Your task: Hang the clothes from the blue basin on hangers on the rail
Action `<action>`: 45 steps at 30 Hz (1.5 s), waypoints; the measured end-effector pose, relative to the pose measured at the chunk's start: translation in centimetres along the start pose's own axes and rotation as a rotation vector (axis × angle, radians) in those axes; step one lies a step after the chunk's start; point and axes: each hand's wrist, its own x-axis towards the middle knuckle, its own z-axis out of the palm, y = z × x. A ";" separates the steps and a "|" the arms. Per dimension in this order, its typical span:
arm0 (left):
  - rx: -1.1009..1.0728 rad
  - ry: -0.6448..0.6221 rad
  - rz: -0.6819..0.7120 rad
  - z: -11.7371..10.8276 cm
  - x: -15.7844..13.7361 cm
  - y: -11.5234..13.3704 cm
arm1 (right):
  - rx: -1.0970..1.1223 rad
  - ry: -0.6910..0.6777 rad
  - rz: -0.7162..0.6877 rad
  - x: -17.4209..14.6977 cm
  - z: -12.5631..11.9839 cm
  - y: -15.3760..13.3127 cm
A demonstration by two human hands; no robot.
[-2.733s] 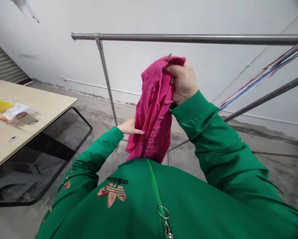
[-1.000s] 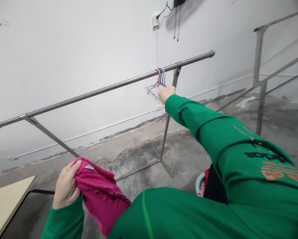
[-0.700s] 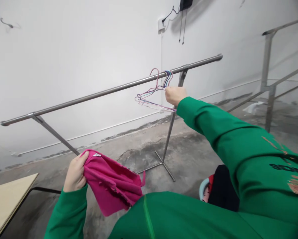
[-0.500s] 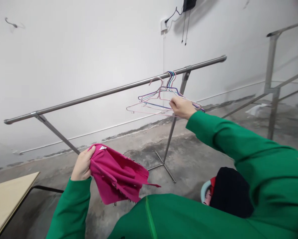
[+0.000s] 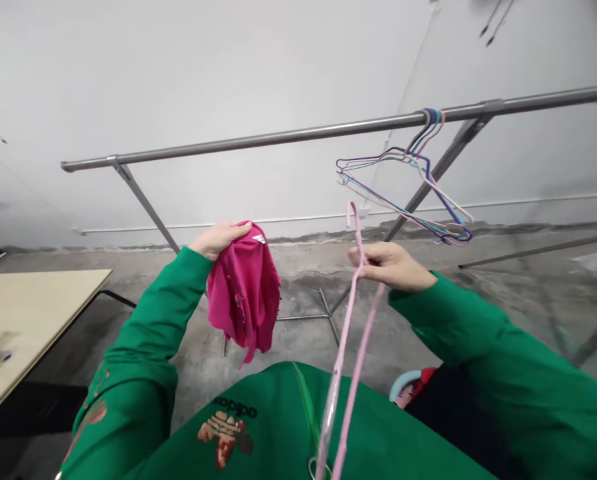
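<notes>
My left hand (image 5: pixel 223 240) pinches a bright pink garment (image 5: pixel 243 293) by its top edge, near a small white label, and the cloth hangs down in folds. In my right hand (image 5: pixel 386 263) is a pink clothes hanger (image 5: pixel 351 307), gripped just below its hook, with the long frame pointing down toward my body. The hanger and the garment are apart. Behind my right hand, several thin hangers (image 5: pixel 403 193) in purple, blue, white and pink hang bunched on the metal rail (image 5: pixel 278 139).
The rail's slanted legs (image 5: pixel 146 207) stand on the concrete floor before a white wall. A wooden-topped table (image 5: pixel 43 300) is at left. Low at right, partly behind my arm, a container with a light blue rim (image 5: pixel 401 383) holds dark and red cloth. Another metal frame stands at far right.
The pink hanger has come off the rail and moved down toward me in my right hand. My left hand has raised the pink garment. The view has shifted.
</notes>
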 end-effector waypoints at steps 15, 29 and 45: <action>0.225 0.121 0.158 -1.2 -1.7 2.1 | 0.235 -0.195 0.073 7.0 -0.5 3.5; 0.542 -0.027 0.274 0.0 -2.2 1.4 | 0.185 -0.091 -0.053 10.6 10.3 -0.9; 0.960 0.380 0.237 -9.1 -1.0 -7.5 | -0.080 0.101 0.053 10.1 5.8 -1.8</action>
